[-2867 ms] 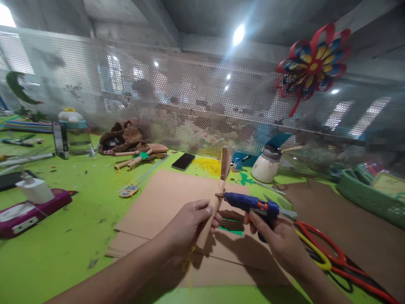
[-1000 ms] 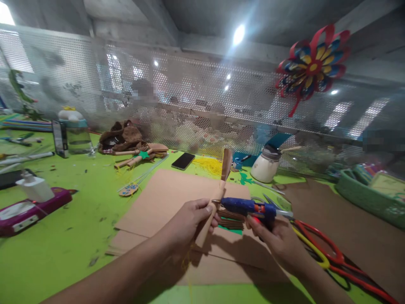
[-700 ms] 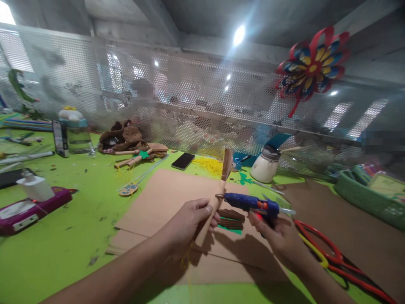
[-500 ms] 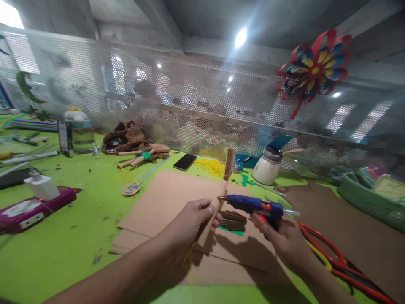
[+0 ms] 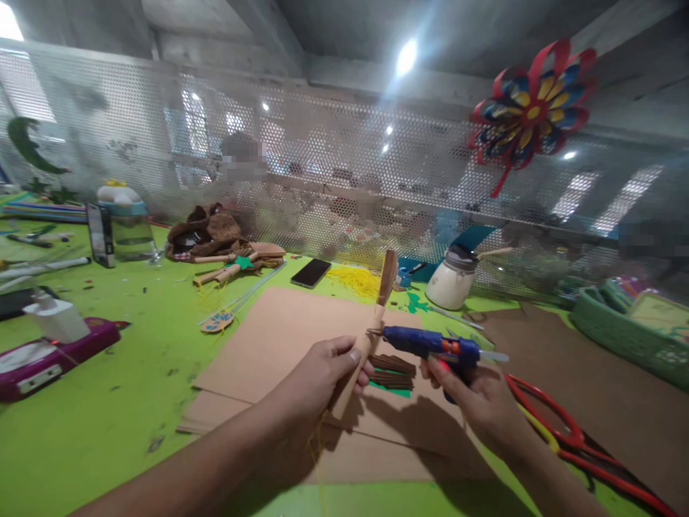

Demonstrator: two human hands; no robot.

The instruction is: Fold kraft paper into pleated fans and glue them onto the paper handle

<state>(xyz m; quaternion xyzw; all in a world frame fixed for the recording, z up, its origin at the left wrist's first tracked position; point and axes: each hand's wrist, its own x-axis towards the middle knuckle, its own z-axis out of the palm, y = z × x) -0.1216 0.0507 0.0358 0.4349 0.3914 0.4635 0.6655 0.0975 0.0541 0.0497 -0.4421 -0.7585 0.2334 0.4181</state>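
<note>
My left hand (image 5: 331,370) is closed around a tan rolled paper piece (image 5: 352,384), which tilts up and away. A flat brown strip (image 5: 387,276) sticks out of its upper end, and thin yellow strands (image 5: 319,438) hang beneath it. In my right hand (image 5: 479,402) is a blue glue gun (image 5: 430,343) with a clear glue stick in its back. Its metal nozzle meets the tan roll just above my left thumb. Folded brown paper strips (image 5: 395,372) lie on green paper behind the hands, over large tan paper sheets (image 5: 285,323).
Red-handled scissors (image 5: 549,409) lie at right beside brown paper (image 5: 517,345) and a green basket (image 5: 619,337). Behind stand a white jar (image 5: 452,281), a phone (image 5: 311,273) and yellow shreds (image 5: 352,280). A purple power strip (image 5: 69,355) is at left. Perforated panel (image 5: 323,151) lines the back.
The whole scene has shifted slightly left in view. Both hands keep their holds, and the glue gun's nozzle stays against the tan roll.
</note>
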